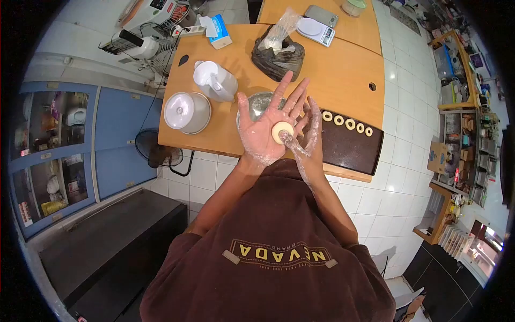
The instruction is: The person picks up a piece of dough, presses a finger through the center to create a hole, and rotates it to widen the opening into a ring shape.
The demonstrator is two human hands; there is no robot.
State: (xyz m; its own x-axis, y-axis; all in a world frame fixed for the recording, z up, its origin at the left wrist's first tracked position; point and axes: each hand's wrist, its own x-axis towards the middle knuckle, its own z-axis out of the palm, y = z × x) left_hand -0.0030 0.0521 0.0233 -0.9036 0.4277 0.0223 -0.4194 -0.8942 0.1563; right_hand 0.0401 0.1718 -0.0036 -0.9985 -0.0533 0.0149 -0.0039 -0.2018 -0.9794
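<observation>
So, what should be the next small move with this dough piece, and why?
Perhaps press the thumb of the right hand through the dough piece: it lies on the open left hand, the thumb touches it, and the five rings on the dark tray have holes.

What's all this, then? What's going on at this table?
Someone is working a small round of what looks like dough by hand. It lies on the open palm of their left hand, while the thumb of their right hand touches it. Both hands look dusted with something white, perhaps flour. To the right, five pale rings sit in a row along the far edge of a dark tray.
</observation>
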